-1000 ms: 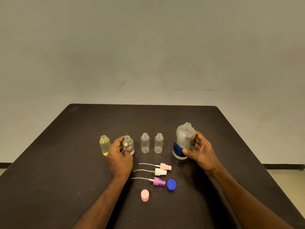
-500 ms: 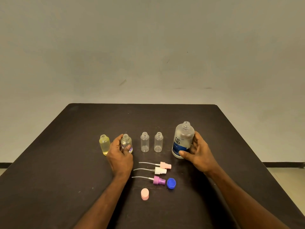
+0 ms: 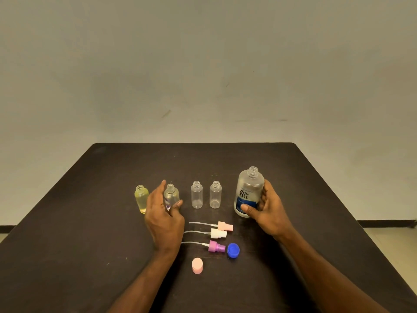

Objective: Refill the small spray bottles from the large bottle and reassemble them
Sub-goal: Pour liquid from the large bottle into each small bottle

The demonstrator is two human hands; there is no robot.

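Head view: right hand [image 3: 267,211] wrapped around the large bottle [image 3: 248,193], thumb across the blue label, bottle upright on the table [image 3: 90,222] with its neck uncapped. Left hand [image 3: 163,219] with fingers spread and loose, cupped around the second small bottle [image 3: 171,196] without a clear grip; thumb tip just beside its base. Just to the left of this hand a yellowish small bottle [image 3: 141,198]; between the two hands two clear small bottles [image 3: 196,194], apparently empty. Nearer to the body than the left hand, three spray heads [image 3: 217,233], a blue cap [image 3: 233,250] and a pink cap [image 3: 197,265]. For a good pour, probably best to close the left fingers on the chosen small bottle first, then tilt the large one slowly with neck close over neck, since the openings are narrow. Hard to make out: liquid level in the large bottle, contents of the second small bottle, partly covered by the left hand.
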